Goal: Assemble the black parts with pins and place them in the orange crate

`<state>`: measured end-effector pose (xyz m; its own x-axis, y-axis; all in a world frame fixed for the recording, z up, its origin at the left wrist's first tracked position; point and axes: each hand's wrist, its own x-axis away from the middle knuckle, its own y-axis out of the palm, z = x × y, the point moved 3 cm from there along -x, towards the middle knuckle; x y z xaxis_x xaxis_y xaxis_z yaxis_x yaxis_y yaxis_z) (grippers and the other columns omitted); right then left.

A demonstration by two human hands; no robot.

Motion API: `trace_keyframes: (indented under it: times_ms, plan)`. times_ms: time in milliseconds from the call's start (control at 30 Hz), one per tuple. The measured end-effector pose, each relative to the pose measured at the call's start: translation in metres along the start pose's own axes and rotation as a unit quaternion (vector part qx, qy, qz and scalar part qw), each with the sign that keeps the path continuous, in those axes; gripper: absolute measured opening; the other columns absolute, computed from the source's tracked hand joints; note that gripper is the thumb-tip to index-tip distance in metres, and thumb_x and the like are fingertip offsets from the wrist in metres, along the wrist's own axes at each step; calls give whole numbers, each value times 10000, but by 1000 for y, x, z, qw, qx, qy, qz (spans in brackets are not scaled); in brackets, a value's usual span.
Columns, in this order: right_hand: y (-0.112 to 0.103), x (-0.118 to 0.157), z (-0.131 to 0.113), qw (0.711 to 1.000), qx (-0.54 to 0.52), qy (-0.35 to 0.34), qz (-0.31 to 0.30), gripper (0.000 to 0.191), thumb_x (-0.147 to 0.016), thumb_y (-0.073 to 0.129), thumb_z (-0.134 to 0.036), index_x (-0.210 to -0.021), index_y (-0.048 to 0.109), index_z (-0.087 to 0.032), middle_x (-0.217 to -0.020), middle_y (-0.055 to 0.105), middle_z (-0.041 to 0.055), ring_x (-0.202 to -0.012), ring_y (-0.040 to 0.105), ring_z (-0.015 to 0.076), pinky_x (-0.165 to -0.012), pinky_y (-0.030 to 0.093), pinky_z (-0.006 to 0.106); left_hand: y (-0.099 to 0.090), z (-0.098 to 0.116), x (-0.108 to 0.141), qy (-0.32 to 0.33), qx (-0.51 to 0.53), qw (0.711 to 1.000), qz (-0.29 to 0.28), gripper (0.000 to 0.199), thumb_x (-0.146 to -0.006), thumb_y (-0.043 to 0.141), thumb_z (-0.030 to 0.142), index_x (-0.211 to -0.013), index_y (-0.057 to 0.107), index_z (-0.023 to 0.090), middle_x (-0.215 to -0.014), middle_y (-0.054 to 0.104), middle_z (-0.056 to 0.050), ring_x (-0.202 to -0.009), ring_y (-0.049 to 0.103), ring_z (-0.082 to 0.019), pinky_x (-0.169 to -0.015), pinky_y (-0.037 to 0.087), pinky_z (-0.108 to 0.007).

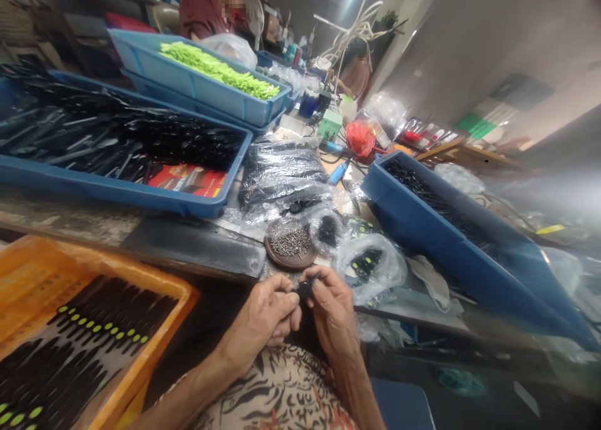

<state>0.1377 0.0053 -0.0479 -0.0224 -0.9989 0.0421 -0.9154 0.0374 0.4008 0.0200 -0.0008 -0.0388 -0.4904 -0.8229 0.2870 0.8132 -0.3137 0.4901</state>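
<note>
Over my lap, just off the table's front edge, both hands meet at a small black part [305,288]. My left hand [270,308] pinches its left side between thumb and fingers. On the other side, the fingertips of my right hand [331,298] are closed on the same part. Its exact kind is too small to make out. Right behind my hands stands a round brown dish [277,259] of small metal screws [292,242]. Beside it are an open clear bag of small black pieces [328,230] and another bag [370,264] holding black pieces with yellow-green dots.
An orange crate [188,292] at left holds rows of black pieces with yellow-green dots. Blue bins [197,206] hold black parts, and another [188,82] bright green ones. A long blue bin [451,248] stands right. Another person [201,10] sits at the back.
</note>
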Motion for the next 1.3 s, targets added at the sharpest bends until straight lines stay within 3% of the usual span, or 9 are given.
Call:
trace_keyframes:
  times_ms: [167, 300, 433, 533, 700, 933, 1033, 1133, 1300]
  plan:
    - [-2, 3, 5, 1000, 7, -6, -4, 128, -770, 639, -262, -866, 622, -179, -709, 521, -8, -522, 373, 74, -491, 294, 198, -1, -2, 1, 9, -21, 1000, -15, 164, -829, 476, 308, -799, 348, 210, -527, 512, 57, -376, 201, -33, -362, 113, -173]
    - [-6, 5, 8, 999, 36, -14, -17, 121, -801, 605, -268, -898, 624, -197, -668, 504, -19, -535, 400, 84, -523, 326, 209, -5, -3, 0, 55, -134, 989, 5, 107, -848, 426, 258, -781, 357, 211, -533, 511, 54, -405, 288, -57, -393, 199, -178]
    - [-16, 9, 7, 988, 154, -35, -8, 157, -820, 584, -308, -929, 619, -200, -644, 482, -18, -586, 422, 113, -551, 331, 228, -7, 0, -1, 147, -305, 940, 38, 98, -857, 385, 192, -762, 374, 216, -576, 482, 44, -484, 399, -98, -480, 290, -216]
    - [-22, 12, 7, 976, 213, -36, -1, 168, -832, 567, -332, -920, 607, -194, -584, 440, -34, -537, 379, 103, -505, 287, 224, -7, -3, -1, 177, -381, 906, 45, 71, -851, 380, 171, -801, 382, 222, -648, 507, 9, -536, 471, -136, -523, 315, -250]
    - [-25, 15, 12, 979, 203, -27, -11, 181, -849, 538, -339, -922, 592, -183, -557, 459, -32, -517, 389, 103, -505, 280, 232, -8, -14, -2, 178, -456, 870, 59, 53, -838, 430, 170, -875, 428, 207, -738, 608, -80, -619, 592, -205, -543, 352, -274]
    - [-24, 14, 17, 990, 133, -34, -16, 150, -840, 554, -309, -918, 592, -187, -570, 489, -24, -531, 412, 110, -537, 309, 236, -7, -14, -2, 224, -520, 820, 77, 63, -838, 449, 154, -815, 486, 200, -659, 601, -65, -590, 584, -210, -521, 359, -272]
    - [-23, 15, 15, 988, 148, -39, -9, 141, -834, 560, -306, -907, 594, -190, -577, 483, -26, -536, 418, 111, -538, 316, 234, -6, -14, -2, 225, -543, 806, 68, 102, -846, 425, 137, -815, 505, 191, -686, 608, -85, -627, 587, -224, -541, 366, -286]
    - [-20, 16, 14, 986, 164, -33, -7, 140, -831, 562, -307, -888, 596, -184, -571, 471, -27, -532, 414, 111, -527, 318, 231, -8, -15, -1, 217, -534, 815, 64, 102, -842, 427, 131, -833, 510, 189, -690, 608, -85, -635, 588, -225, -549, 366, -285]
    - [-16, 15, 16, 993, 112, -20, -19, 148, -836, 553, -311, -917, 582, -191, -569, 463, -28, -526, 394, 110, -524, 305, 233, -8, -13, -4, 208, -467, 857, 58, 102, -813, 445, 112, -857, 483, 196, -692, 605, -63, -612, 575, -201, -549, 354, -277]
